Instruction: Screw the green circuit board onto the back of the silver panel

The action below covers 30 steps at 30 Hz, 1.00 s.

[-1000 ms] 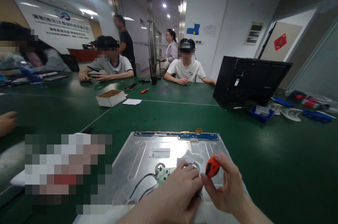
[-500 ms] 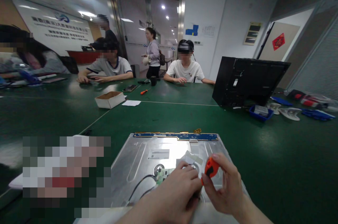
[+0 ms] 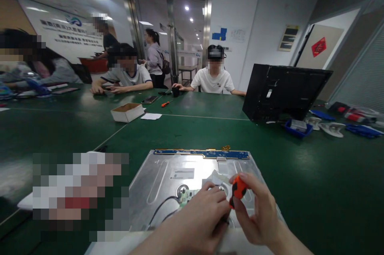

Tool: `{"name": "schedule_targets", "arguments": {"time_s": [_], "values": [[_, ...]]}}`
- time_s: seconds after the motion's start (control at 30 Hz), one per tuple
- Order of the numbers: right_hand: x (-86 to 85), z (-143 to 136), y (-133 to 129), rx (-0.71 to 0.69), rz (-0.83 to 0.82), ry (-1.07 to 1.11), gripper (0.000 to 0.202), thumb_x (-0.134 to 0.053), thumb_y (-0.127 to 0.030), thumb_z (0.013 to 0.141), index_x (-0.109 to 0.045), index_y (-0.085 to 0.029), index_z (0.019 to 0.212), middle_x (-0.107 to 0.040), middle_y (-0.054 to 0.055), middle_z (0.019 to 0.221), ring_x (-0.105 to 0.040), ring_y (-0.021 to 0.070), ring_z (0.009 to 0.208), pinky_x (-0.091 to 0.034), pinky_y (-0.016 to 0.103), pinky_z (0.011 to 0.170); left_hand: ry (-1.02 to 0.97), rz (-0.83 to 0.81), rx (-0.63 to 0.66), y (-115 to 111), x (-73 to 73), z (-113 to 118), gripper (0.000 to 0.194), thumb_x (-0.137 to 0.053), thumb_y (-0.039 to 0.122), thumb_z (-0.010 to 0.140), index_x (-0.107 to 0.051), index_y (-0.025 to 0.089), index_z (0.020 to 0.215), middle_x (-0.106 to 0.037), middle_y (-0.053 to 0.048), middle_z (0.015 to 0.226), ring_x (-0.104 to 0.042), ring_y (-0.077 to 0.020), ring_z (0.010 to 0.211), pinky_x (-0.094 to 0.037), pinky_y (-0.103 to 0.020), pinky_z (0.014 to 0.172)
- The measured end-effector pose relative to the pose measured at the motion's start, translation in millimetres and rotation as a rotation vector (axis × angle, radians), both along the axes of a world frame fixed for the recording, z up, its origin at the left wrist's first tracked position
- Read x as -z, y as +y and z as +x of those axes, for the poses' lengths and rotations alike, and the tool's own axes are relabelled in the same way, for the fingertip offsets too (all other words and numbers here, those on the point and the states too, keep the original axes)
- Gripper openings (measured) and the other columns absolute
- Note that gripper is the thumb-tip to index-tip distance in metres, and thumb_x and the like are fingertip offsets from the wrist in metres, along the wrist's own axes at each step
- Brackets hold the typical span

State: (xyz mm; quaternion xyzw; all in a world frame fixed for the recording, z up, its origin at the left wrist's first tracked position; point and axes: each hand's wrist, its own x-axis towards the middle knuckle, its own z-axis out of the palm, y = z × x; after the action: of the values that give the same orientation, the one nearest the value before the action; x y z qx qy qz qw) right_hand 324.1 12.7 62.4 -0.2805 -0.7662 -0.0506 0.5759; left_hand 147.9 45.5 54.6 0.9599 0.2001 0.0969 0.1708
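Note:
A silver metal display panel point(image 3: 159, 175) lies before me, with a long blue circuit board point(image 3: 180, 153) along its far edge. My right hand point(image 3: 259, 209) pinches the orange and black handle of a screwdriver point(image 3: 239, 187) between thumb and fingers, tilted over the panel. Its lower end goes out of sight beside my left hand point(image 3: 211, 209). The left fingers are curled together low over the panel; what they grip is hidden. Next to that hand, a small green circuit board point(image 3: 186, 196) with black cables point(image 3: 157, 209) sits partly covered by it.
A black monitor point(image 3: 285, 93) stands at the right, near a blue tray point(image 3: 298, 129). Farther off are a small open box point(image 3: 128, 113), another orange screwdriver point(image 3: 165, 104) and a phone point(image 3: 149, 99). Several people sit or stand beyond the green table point(image 3: 192, 131).
The screwdriver handle has turned in my right fingers, while my left hand stays in place. Across the table, a seated person has reached toward a black cup; the people behind moved left.

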Motion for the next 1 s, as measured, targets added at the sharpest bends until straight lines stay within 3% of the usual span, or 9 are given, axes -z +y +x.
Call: {"name": "schedule_targets", "arguments": {"time_s": [0.13, 0.23, 0.37, 0.5, 0.6, 0.8, 1.0], "values": [[3.1, -2, 1, 0.056, 0.029, 0.012, 0.056, -0.052, -0.01, 0.087, -0.041, -0.02, 0.142, -0.065, 0.002, 0.077, -0.062, 0.0189, 0.063, -0.054, 0.03, 0.051, -0.008, -0.003, 0.0, 0, 1.4, 0, 0.018, -0.059, 0.018, 0.081, -0.057, 0.022, 0.098, -0.065, -0.007, 0.1, -0.059, -0.0262, 0.096, -0.04, -0.045, 0.096], [4.3, -3, 1, 0.095, 0.049, -0.003, 0.054, -0.055, -0.013, 0.089, -0.042, -0.02, 0.142, -0.066, 0.002, 0.079, -0.063, 0.0179, 0.062, -0.054, 0.03, 0.053, -0.015, -0.01, 0.0, 0, 1.1, 0, 0.017, -0.059, 0.017, 0.081, -0.057, 0.022, 0.097, -0.065, -0.006, 0.1, -0.059, -0.0258, 0.094, -0.04, -0.044, 0.096], [4.9, -2, 0, 0.097, 0.055, -0.008, 0.051, -0.057, -0.016, 0.091, -0.046, -0.021, 0.14, -0.068, 0.004, 0.086, -0.065, 0.0183, 0.067, -0.057, 0.031, 0.058, -0.024, -0.011, -0.015, -1, 0.0, -1, 0.019, -0.059, 0.018, 0.082, -0.057, 0.021, 0.101, -0.065, -0.007, 0.099, -0.059, -0.0259, 0.094, -0.04, -0.044, 0.096], [9.7, 2, -2, 0.05, -0.012, -0.01, 0.053, -0.053, -0.016, 0.092, -0.042, -0.019, 0.144, -0.07, 0.013, 0.107, -0.071, 0.0239, 0.088, -0.061, 0.036, 0.068, -0.019, -0.003, -0.008, -1, 0.2, -1, 0.012, -0.059, 0.019, 0.083, -0.058, 0.021, 0.095, -0.065, -0.007, 0.1, -0.059, -0.0261, 0.096, -0.04, -0.044, 0.096], [13.3, 5, -2, 0.018, -0.085, -0.02, 0.057, -0.051, -0.013, 0.09, -0.039, -0.019, 0.146, -0.069, 0.015, 0.115, -0.071, 0.0231, 0.088, -0.061, 0.034, 0.065, -0.015, -0.005, -0.004, -1, 1.6, -1, 0.012, -0.059, 0.019, 0.082, -0.059, 0.021, 0.094, -0.066, -0.007, 0.099, -0.059, -0.0265, 0.095, -0.039, -0.045, 0.097], [7.3, 1, 1, 0.1, 0.038, 0.013, 0.055, -0.055, -0.014, 0.088, -0.043, -0.02, 0.142, -0.067, 0.004, 0.082, -0.066, 0.0186, 0.065, -0.057, 0.03, 0.056, -0.024, 0.009, -0.009, 0, 4.8, -1, 0.014, -0.06, 0.02, 0.082, -0.059, 0.022, 0.096, -0.065, -0.007, 0.099, -0.059, -0.0262, 0.094, -0.039, -0.045, 0.096], [0.9, 1, 0, 0.114, 0.035, -0.035, 0.05, -0.056, -0.016, 0.09, -0.045, -0.019, 0.138, -0.065, 0.0, 0.075, -0.063, 0.0171, 0.06, -0.054, 0.028, 0.052, -0.024, 0.007, -0.01, 0, 3.8, -1, 0.012, -0.059, 0.02, 0.083, -0.059, 0.022, 0.096, -0.065, -0.006, 0.097, -0.059, -0.0247, 0.092, -0.04, -0.043, 0.094]]}}
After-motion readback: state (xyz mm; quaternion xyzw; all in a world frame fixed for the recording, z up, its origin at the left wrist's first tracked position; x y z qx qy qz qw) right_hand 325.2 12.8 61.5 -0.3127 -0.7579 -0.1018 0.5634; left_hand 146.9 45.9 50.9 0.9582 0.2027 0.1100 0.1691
